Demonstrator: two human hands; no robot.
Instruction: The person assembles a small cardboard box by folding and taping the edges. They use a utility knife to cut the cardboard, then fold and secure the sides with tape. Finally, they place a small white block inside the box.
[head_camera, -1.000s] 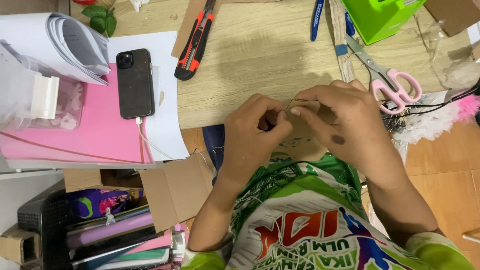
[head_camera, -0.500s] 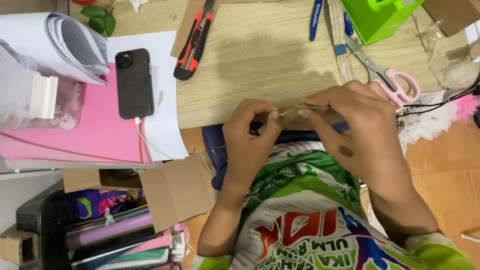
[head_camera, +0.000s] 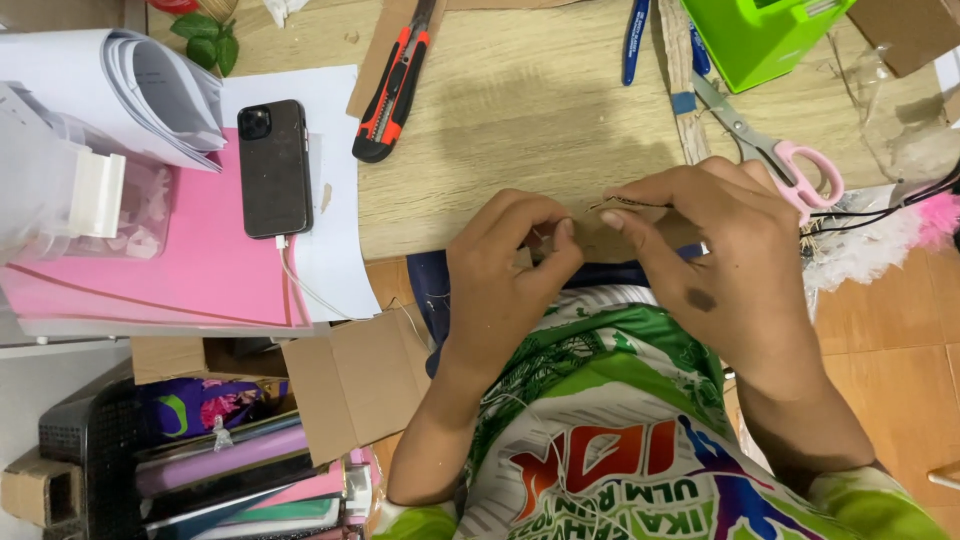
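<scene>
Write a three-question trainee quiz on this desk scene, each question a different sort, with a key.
1. True or false: the phone lies screen-up on bare wood.
2. Multiple choice: the pink-handled scissors lie nearest which hand? A) left hand B) right hand C) equally near both
3. Fill in: the orange and black utility knife lies beyond the ____ hand, on the wooden table.

Key
1. False: it lies camera-side up on white paper, cable plugged in.
2. B
3. left
</scene>
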